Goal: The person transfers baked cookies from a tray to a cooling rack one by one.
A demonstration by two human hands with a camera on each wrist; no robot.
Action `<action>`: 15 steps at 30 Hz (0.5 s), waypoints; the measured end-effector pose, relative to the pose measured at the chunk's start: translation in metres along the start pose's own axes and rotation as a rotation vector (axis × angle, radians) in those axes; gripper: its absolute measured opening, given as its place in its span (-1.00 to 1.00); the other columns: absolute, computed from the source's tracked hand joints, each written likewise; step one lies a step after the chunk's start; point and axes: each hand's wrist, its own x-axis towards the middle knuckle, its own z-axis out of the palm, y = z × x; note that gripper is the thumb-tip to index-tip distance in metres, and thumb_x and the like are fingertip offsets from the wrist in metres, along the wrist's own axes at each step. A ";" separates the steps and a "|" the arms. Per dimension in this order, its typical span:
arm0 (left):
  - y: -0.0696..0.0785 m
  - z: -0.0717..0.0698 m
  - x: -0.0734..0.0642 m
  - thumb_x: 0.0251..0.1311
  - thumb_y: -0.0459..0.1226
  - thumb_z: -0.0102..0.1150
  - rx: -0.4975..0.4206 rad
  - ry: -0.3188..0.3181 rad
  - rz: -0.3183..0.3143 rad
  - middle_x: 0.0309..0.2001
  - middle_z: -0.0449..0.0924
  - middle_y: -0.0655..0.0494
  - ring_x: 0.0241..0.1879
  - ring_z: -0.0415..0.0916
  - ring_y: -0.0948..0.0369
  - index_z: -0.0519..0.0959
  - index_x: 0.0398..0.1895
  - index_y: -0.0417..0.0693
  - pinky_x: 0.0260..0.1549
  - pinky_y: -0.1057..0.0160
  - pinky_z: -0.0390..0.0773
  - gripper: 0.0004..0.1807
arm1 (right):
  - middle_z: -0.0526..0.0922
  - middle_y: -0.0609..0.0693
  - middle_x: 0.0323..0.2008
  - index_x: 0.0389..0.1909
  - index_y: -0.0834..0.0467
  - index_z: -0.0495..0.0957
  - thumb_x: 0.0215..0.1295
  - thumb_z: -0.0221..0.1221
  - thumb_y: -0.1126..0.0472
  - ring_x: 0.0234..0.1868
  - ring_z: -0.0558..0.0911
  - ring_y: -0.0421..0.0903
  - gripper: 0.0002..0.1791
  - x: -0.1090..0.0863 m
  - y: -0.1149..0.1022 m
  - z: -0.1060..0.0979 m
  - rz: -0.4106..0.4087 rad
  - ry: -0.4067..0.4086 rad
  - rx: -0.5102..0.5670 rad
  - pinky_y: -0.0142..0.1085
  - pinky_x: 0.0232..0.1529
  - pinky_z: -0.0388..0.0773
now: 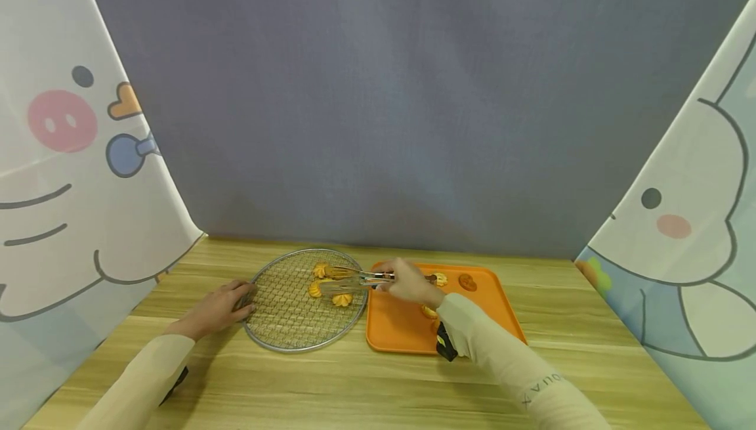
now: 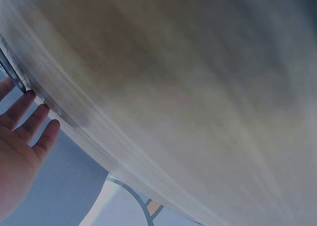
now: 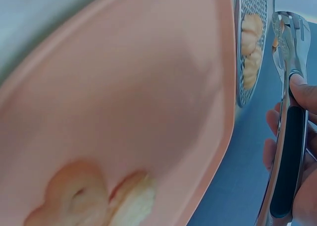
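Observation:
My right hand (image 1: 407, 282) grips metal tongs (image 3: 292, 112) with dark handle inlays, thumb along one arm. The tong heads reach left over a round wire rack (image 1: 277, 325). Piped, golden cookies (image 1: 342, 299) lie on the rack's right part. In the right wrist view, a bit of orange shows between the tong heads; whether a cookie is pinched there I cannot tell. My left hand (image 1: 218, 308) rests at the rack's left rim, fingers extended and fingertips touching it in the left wrist view (image 2: 20, 141).
An orange tray (image 1: 401, 331) stands right of the rack, under my right forearm. On it lie a brown cookie (image 1: 467, 281), a pale piped cookie (image 1: 440, 279) and others partly hidden by the arm. A grey curtain (image 1: 378, 121) hangs behind the wooden table (image 1: 283, 390).

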 end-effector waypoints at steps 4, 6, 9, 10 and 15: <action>-0.001 0.001 0.000 0.12 -0.17 0.20 0.007 -0.002 -0.003 0.01 0.45 -0.26 -0.08 0.47 -0.21 0.48 0.03 -0.24 -0.21 -0.18 0.50 -0.56 | 0.57 0.10 0.04 0.01 0.20 0.56 0.12 0.24 0.29 -0.27 0.58 -0.10 -0.63 0.009 -0.005 0.007 0.012 0.003 -0.016 -0.34 -0.37 0.45; -0.001 0.001 0.000 0.12 -0.18 0.20 0.008 -0.003 -0.004 0.01 0.45 -0.26 -0.08 0.47 -0.21 0.48 0.03 -0.25 -0.22 -0.18 0.50 -0.55 | 0.57 0.08 0.04 0.00 0.17 0.57 0.12 0.24 0.29 -0.11 0.59 -0.05 -0.63 0.013 -0.007 0.010 0.014 0.003 -0.022 -0.28 -0.23 0.50; -0.001 0.001 0.001 0.12 -0.17 0.19 0.010 -0.006 -0.010 0.01 0.45 -0.26 -0.09 0.47 -0.22 0.47 0.03 -0.25 -0.21 -0.18 0.50 -0.55 | 0.58 0.07 0.04 -0.01 0.16 0.58 0.12 0.23 0.29 -0.47 0.54 -0.16 -0.64 0.020 -0.009 0.015 0.017 0.000 -0.019 -0.35 -0.42 0.44; -0.001 0.001 0.001 0.13 -0.17 0.19 0.011 -0.007 -0.013 0.01 0.45 -0.26 -0.08 0.47 -0.22 0.47 0.04 -0.25 -0.21 -0.18 0.50 -0.55 | 0.58 0.07 0.03 -0.01 0.16 0.58 0.13 0.23 0.29 -0.55 0.47 -0.19 -0.65 0.022 -0.010 0.017 0.016 0.000 -0.019 -0.38 -0.46 0.38; 0.000 0.001 0.001 0.13 -0.17 0.18 0.009 -0.011 -0.019 0.02 0.45 -0.27 -0.08 0.46 -0.23 0.47 0.04 -0.25 -0.20 -0.20 0.49 -0.55 | 0.56 0.10 0.06 0.02 0.13 0.56 0.17 0.20 0.28 -0.79 0.04 -0.23 -0.65 0.031 -0.012 0.024 0.044 -0.010 0.007 -0.44 -0.74 0.05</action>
